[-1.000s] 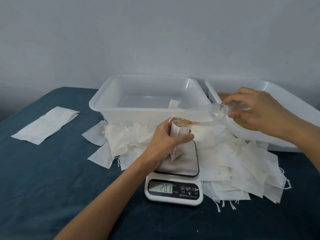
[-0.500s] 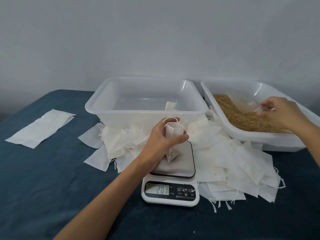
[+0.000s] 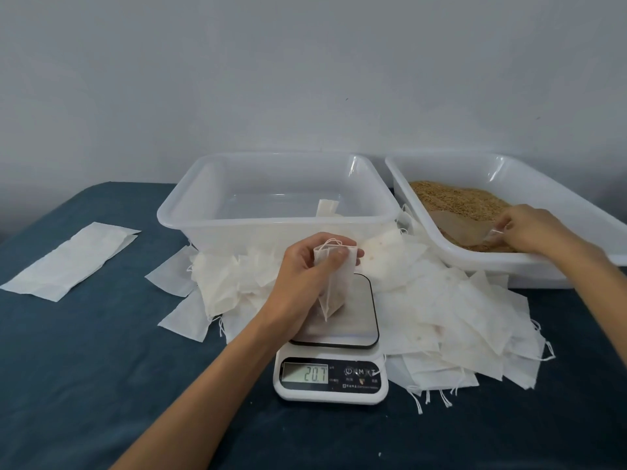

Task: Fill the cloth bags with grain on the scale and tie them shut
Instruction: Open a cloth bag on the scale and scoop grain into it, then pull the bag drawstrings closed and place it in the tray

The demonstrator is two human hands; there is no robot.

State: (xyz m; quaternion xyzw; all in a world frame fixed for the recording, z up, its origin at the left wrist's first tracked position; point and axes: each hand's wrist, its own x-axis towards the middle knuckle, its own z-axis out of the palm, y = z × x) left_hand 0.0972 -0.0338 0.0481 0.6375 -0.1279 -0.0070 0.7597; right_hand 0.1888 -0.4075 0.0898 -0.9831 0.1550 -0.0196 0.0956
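- Left hand (image 3: 307,266), frame centre: fingers and thumb curled round the top of a small cloth bag (image 3: 334,283), pinching its mouth; drawstring loop shows above the fingers.
- Bag hangs upright, bottom corner down on the scale (image 3: 330,354) platform; looks part filled, contents not visible.
- Scale readout shows 20.7.
- Right hand (image 3: 529,228), right of frame, is inside the grain tray (image 3: 576,212); fingertips pinch the handle end of a clear scoop (image 3: 464,228).
- Scoop lies low in the grain (image 3: 458,201), bowl pointing left; can't tell how much is in it.
- Grain tray sits tilted, near edge resting on the pile of empty bags (image 3: 458,313).
- Pile spreads around the scale, left and right, on the dark blue bench (image 3: 84,368).
- Clear tub (image 3: 271,228) behind the scale, centre frame; one bag (image 3: 326,208) in it by the right wall.
- Flat white sheet (image 3: 71,262) lies apart at left of frame.
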